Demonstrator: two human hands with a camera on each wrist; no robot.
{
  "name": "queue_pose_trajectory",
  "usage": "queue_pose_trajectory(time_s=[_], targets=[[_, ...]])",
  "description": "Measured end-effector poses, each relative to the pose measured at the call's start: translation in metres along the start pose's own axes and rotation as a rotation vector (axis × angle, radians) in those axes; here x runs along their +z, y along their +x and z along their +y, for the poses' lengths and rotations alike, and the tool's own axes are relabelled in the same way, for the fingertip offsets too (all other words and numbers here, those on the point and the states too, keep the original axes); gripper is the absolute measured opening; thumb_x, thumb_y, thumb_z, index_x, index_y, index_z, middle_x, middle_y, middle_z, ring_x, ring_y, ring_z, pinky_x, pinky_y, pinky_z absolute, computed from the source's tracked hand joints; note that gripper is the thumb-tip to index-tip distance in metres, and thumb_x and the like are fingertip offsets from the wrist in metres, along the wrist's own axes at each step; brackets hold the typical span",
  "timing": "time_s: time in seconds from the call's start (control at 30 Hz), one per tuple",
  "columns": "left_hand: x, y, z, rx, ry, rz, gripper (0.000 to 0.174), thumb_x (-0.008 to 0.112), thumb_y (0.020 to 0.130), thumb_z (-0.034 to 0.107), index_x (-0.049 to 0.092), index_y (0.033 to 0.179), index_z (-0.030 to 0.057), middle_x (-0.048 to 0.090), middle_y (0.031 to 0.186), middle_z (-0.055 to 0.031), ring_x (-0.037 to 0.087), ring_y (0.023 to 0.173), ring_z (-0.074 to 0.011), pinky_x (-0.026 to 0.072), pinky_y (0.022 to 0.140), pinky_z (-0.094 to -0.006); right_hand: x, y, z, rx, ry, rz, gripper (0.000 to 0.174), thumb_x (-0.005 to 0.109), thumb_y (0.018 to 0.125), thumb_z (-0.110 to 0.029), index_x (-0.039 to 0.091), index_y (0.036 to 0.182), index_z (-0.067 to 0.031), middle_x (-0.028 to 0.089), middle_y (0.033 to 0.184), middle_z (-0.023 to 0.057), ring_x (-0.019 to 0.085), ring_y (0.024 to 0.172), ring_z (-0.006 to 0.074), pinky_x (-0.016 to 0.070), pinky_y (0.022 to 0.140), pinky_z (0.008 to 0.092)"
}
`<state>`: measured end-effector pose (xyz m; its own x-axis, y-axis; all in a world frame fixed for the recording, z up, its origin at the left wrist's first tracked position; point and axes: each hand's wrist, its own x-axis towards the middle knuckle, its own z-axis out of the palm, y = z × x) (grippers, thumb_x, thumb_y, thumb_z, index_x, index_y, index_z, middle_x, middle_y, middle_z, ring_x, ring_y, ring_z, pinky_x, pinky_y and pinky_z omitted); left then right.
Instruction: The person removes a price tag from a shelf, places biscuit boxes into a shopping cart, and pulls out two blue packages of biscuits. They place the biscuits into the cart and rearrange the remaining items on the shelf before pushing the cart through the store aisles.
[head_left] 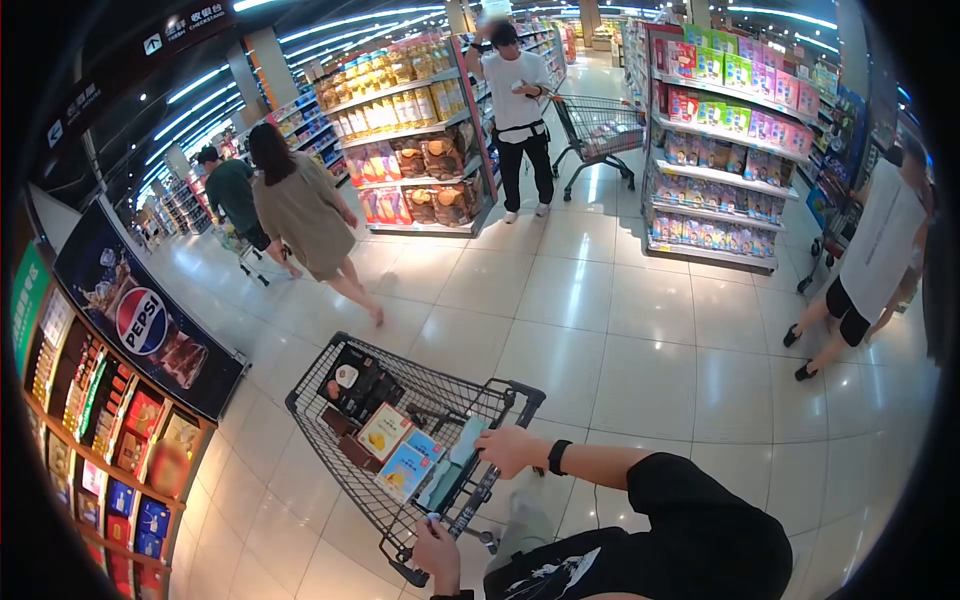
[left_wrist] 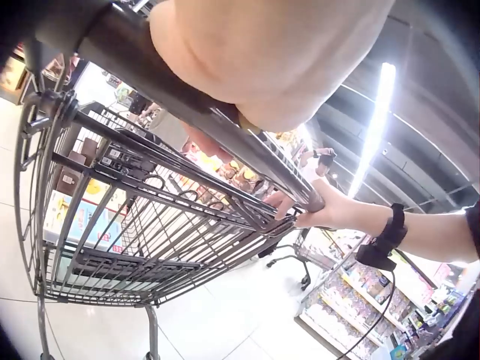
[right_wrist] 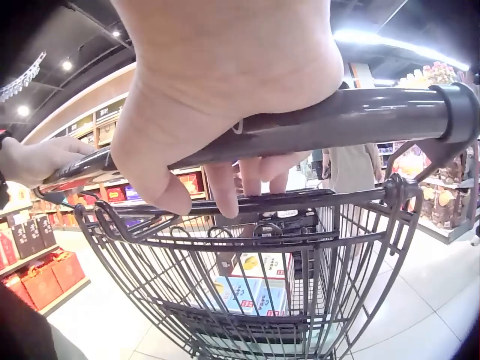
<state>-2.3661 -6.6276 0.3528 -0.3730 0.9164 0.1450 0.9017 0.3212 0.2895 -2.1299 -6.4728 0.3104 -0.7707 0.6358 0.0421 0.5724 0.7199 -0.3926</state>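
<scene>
My left hand (head_left: 437,553) grips the near-left end of the handle bar of a black wire shopping cart (head_left: 345,478). Toward the bar's other end my right hand (head_left: 512,451) holds on, its fingers (right_wrist: 222,187) curling down past the bar in the right wrist view. Inside the basket lie a white and yellow box (head_left: 384,432) and a blue and white box (head_left: 409,466). Ahead of them is a black package (head_left: 358,383), with a brown box (head_left: 357,454) at the side. A pale green item (head_left: 455,462) sits close by the handle.
A Pepsi panel (head_left: 143,318) and stocked shelves (head_left: 120,440) stand along the left. Ahead are a shelf of bottles and bags (head_left: 410,140) and one of colourful packs (head_left: 725,150). One person (head_left: 300,205) walks ahead; another (head_left: 515,90) stands beside a second cart (head_left: 603,135).
</scene>
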Motion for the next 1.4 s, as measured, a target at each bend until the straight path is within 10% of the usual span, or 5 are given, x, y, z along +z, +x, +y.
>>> queue_pose_trajectory(time_s=[0.4,1.4], targets=[[0.049,0.119,0.056,-0.027,-0.244,-0.118,0.018,0.061,0.091,0.024,0.064,0.092,0.0064,0.067,0.067,-0.0093,0.066,0.059,-0.0276,0.0467,0.052,-0.0390,-0.042,0.056,0.119,0.039,0.020,-0.043,0.029,0.073,0.064,-0.027,0.069,0.084,-0.0066,0.059,0.123,0.0062,0.056,0.113,0.0232,0.0555,0.076,0.0375],[0.200,0.489,0.145,-0.007,-0.244,-0.137,0.022,0.067,0.088,0.023,0.065,0.087,0.0010,0.070,0.068,-0.0094,0.067,0.059,-0.0189,0.0489,0.056,-0.0315,-0.113,0.325,0.431,0.008,-0.007,-0.036,0.029,0.076,0.064,-0.029,0.072,0.084,-0.0080,0.063,0.101,0.0079,0.059,0.102,0.0271,0.0550,0.077,0.0386]])
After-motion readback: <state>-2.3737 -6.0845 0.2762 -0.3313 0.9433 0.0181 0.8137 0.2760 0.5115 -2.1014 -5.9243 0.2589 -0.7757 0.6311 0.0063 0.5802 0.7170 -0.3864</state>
